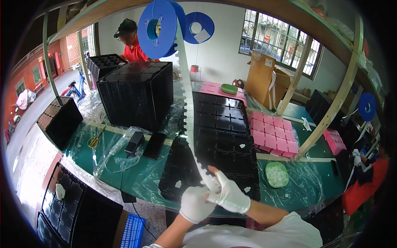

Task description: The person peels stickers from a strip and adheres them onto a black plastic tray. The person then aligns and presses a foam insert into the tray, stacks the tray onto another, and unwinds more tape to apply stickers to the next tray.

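A long white strip with notched edges (pixel 189 120) hangs from a blue reel (pixel 156 29) overhead down to my gloved hands. My left hand (pixel 197 204) is closed at the strip's lower end, its fingertips partly hidden against the other hand. My right hand (pixel 229 193) pinches the same end, with one finger stretched out. Beneath and behind the hands lie black compartment trays (pixel 223 155). A few small white pieces (pixel 242 146) rest on them. The farther black tray (pixel 219 111) looks glossy.
A green dish (pixel 276 175) of whitish pieces stands right, before stacked pink blocks (pixel 273 132). Left are a tall black tray stack (pixel 136 95), scissors (pixel 94 142) and a phone (pixel 154 145). Wooden posts (pixel 331 107) frame the bench. Co-workers in red work at far left and right.
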Motion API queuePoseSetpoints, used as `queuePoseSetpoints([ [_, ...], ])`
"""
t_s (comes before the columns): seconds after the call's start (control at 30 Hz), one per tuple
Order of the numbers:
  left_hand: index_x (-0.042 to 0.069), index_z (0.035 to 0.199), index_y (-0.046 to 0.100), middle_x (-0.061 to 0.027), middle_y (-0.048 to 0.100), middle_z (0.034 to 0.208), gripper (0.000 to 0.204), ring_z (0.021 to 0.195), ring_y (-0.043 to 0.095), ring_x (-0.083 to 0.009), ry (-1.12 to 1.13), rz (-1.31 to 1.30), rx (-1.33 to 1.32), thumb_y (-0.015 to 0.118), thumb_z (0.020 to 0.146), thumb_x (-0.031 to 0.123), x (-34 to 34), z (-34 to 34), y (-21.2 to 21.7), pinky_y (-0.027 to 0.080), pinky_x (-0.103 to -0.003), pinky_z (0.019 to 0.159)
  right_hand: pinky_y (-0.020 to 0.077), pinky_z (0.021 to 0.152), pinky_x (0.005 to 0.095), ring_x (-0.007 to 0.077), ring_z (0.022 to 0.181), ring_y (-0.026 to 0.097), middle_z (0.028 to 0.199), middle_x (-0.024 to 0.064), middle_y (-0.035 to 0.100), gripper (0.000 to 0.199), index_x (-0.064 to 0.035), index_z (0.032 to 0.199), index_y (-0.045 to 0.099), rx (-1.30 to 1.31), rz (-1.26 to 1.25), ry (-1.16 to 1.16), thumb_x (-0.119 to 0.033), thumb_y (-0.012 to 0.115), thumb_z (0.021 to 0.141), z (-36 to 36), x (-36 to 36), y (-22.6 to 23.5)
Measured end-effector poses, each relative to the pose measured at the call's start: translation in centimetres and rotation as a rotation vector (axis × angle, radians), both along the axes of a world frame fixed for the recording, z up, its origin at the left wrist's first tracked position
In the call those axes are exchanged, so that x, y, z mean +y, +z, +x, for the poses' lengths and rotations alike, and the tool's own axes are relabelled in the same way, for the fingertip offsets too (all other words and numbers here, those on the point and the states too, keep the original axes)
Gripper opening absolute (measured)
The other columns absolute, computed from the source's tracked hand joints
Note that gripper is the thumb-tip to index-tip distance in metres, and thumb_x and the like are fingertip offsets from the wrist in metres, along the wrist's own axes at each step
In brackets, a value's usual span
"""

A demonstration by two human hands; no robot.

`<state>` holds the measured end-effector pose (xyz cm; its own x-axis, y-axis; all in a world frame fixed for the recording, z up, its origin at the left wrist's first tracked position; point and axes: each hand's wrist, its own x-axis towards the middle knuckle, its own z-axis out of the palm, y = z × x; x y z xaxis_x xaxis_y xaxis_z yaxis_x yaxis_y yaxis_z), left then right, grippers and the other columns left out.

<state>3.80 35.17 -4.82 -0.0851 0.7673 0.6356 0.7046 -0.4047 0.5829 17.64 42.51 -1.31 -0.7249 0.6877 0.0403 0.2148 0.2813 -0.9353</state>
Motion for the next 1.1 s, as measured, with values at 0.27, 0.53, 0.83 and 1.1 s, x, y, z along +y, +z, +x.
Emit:
queuePoseSetpoints([
  [0.27, 0.004, 0.092, 0.073, -0.0129, 0.067, 0.077, 0.02, 0.073, 0.066, -0.0308, -0.653, -0.309, 0.141, 0.073, 0.082, 0.021, -0.3, -4.8, 1.3, 0.052, -0.04, 0.067, 0.0538, 0.072, 0.0254, 0.0096, 0.081, 0.064, 0.096, 0.0087, 0.069, 0.067, -0.0019, 0.144, 0.04, 0.051, -0.207, -0.324, 0.005, 0.069, 0.083, 1.8, -2.4, -3.6],
  [0.53, -0.01, 0.131, 0.052, -0.0151, 0.07, 0.107, 0.052, 0.093, 0.068, -0.0191, -0.458, -0.149, -0.877, 0.059, 0.1, 0.031, 11.4, -17.2, 5.0, 0.052, -0.033, 0.087, 0.0527, 0.075, 0.0257, 0.0106, 0.076, 0.066, 0.099, 0.0093, 0.073, 0.076, -0.0003, 0.143, 0.043, 0.107, -0.032, -0.376, -0.011, 0.08, 0.077, 3.3, -2.0, -3.7],
  [0.83, 0.009, 0.136, 0.044, -0.0167, 0.05, 0.142, 0.054, 0.129, 0.046, -0.037, -1.152, 0.211, -1.129, 0.034, 0.105, 0.052, 28.1, -26.2, 13.5, 0.033, -0.051, 0.111, 0.0527, 0.077, 0.0288, 0.0167, 0.083, 0.067, 0.102, 0.0116, 0.069, 0.092, -0.0019, 0.153, 0.025, 0.361, -0.083, -0.593, -0.006, 0.077, 0.077, 4.8, -4.4, -6.5],
  [1.1, 0.005, 0.127, 0.052, -0.0088, 0.057, 0.132, 0.049, 0.121, 0.053, -0.0252, -0.719, 0.771, -1.789, 0.06, 0.094, 0.04, 26.0, -23.7, 20.3, 0.046, -0.046, 0.096, 0.0494, 0.071, 0.0255, 0.0102, 0.079, 0.059, 0.101, 0.0087, 0.064, 0.061, -0.0056, 0.148, 0.039, 0.183, -0.032, -0.552, 0.003, 0.058, 0.09, 6.2, -4.6, -6.9],
])
